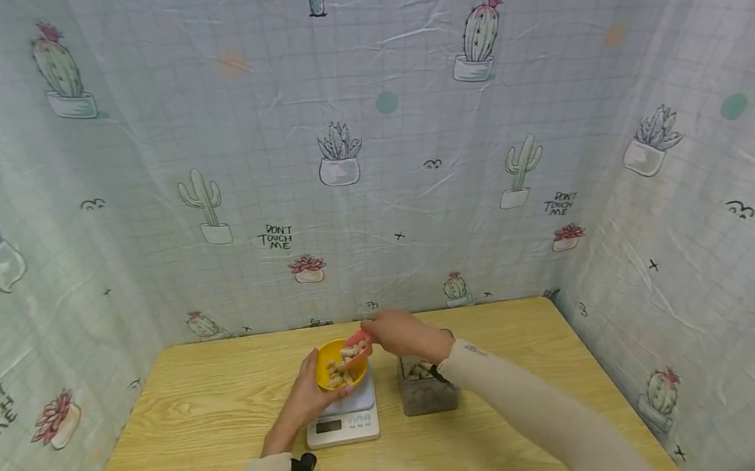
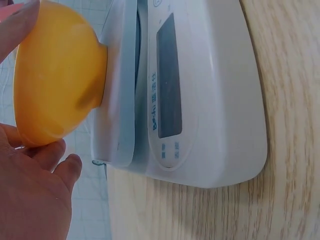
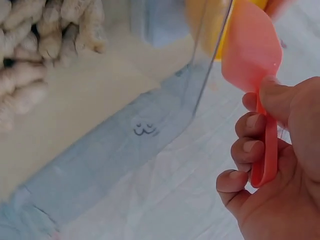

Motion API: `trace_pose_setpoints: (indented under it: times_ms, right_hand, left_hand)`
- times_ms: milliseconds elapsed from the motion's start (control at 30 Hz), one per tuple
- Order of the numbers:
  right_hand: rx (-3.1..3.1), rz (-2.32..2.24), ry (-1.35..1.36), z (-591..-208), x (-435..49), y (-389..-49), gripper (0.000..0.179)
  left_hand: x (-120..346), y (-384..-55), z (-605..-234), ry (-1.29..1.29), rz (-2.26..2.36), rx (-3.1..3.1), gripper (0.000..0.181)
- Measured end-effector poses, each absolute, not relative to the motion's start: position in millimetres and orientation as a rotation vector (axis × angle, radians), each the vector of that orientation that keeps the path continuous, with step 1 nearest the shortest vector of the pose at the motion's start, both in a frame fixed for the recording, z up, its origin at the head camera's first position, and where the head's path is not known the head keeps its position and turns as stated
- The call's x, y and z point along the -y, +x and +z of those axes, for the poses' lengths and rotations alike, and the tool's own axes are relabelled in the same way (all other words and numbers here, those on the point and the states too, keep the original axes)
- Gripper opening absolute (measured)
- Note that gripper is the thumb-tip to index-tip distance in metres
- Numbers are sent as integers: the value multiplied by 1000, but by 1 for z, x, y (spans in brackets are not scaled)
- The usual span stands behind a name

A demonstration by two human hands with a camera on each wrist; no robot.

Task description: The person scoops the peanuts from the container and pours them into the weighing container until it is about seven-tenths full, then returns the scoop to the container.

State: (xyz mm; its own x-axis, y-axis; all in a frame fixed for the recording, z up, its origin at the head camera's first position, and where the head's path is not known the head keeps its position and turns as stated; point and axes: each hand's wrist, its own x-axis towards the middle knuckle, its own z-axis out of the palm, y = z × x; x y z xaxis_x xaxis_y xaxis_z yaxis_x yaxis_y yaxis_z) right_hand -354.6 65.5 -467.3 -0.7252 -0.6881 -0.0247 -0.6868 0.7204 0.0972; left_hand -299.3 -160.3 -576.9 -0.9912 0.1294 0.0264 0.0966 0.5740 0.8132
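Observation:
A yellow bowl (image 1: 323,357) with peanuts (image 1: 336,375) in it stands on the platform of a white kitchen scale (image 1: 343,433). My left hand (image 1: 308,395) holds the bowl by its side; in the left wrist view the thumb lies near the rim and the fingers touch the lower wall (image 2: 60,75). With my right hand (image 1: 396,330) I grip the handle of a coral-red scoop (image 3: 252,47), fingers curled round it. Over the bowl's right side the scoop is tilted, with peanuts in it. The scale's display (image 2: 169,75) appears dark, with no readable figures.
Right of the scale stands a clear plastic box (image 1: 430,399) holding more peanuts (image 3: 50,35), partly under my right forearm. All this rests on a wood-grain table (image 1: 226,387). A cactus-print curtain (image 1: 375,212) hangs behind and at both sides.

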Motion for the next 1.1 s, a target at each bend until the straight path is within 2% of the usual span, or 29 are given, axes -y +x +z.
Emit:
trace_pose_setpoints:
  times_ms: [300, 433, 700, 933, 1100]
  right_hand:
    - [2729, -614, 1176, -448, -53, -352, 36]
    - [2662, -694, 1165, -436, -59, -351, 37]
    - [2700, -214, 1130, -434, -94, -352, 15]
    - [2769, 332, 1052, -444, -135, -349, 14]
    - [2739, 504, 1002, -450, -159, -339, 19]
  left_hand:
    - [161, -300, -578, 229, 1414, -2776, 118]
    - [162, -301, -577, 240, 1409, -2780, 118]
    - [163, -301, -570, 261, 1349, -2839, 119]
    - [156, -299, -552, 313, 1418, -2877, 108]
    - [145, -295, -537, 375, 1497, -2859, 103]
